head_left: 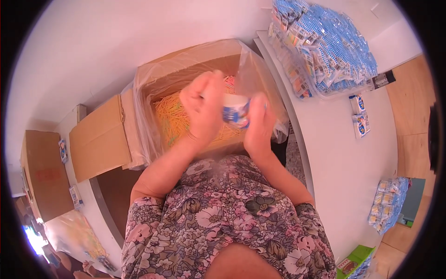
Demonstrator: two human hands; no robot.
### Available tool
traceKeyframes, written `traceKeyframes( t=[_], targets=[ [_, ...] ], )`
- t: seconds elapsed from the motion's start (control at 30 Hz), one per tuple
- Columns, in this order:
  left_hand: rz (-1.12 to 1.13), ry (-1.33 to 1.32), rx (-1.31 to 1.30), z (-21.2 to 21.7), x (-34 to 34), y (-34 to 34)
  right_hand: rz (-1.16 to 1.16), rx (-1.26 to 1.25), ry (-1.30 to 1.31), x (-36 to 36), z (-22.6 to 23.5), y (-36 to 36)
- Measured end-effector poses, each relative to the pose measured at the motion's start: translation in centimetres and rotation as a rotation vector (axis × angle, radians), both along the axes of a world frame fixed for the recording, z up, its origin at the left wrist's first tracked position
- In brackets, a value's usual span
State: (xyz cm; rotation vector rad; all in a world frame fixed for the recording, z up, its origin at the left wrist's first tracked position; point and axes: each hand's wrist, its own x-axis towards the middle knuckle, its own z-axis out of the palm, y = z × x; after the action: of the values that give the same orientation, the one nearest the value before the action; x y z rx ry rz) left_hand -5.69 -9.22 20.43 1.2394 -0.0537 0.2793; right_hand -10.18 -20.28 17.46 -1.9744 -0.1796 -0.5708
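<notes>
Over an open cardboard box (186, 51) lined with clear plastic, both my hands are raised close together. A small blue-and-white packet (236, 112) is between them, with my right hand (260, 123) closed around its right side. My left hand (204, 109) is beside the packet's left side, its fingers curled and pinched; whatever they hold is blurred and hidden. Beneath my hands the box holds a heap of thin yellow sticks (173, 114), with some pink ones (229, 83) at the far side.
To the right, a white table (320, 135) bears a clear bin (297, 79) heaped with blue-striped packets, two loose small packs (360, 123) and a wrapped bundle (388, 204). A green box (355, 260) is lower right. Another cardboard box (49, 172) stands left; a person's hand (88, 267) shows lower left.
</notes>
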Motion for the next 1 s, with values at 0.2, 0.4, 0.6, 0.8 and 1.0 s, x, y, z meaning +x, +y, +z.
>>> traceKeyframes(
  t=[0.2,0.4,0.6,0.8,1.0],
  targets=[
    [-0.012,-0.940,0.502,0.1,-1.3,-1.7,0.202,0.635,0.215,0.5,-2.2,-0.7],
    [-0.381,-1.509,0.730,1.0,-2.0,-0.8,0.559,1.358,0.791,0.6,-2.1,-2.6],
    [-0.165,-1.608,0.900,1.6,0.4,2.3,0.622,1.325,0.840,-0.5,-1.5,-2.7],
    [0.047,-0.516,0.287,-0.9,-2.8,-0.1,0.259,0.583,0.204,-0.5,1.1,-4.5],
    [-0.364,0.069,-0.271,-1.5,-2.3,-0.5,0.128,0.355,-0.150,-1.3,1.8,-2.0]
  ],
)
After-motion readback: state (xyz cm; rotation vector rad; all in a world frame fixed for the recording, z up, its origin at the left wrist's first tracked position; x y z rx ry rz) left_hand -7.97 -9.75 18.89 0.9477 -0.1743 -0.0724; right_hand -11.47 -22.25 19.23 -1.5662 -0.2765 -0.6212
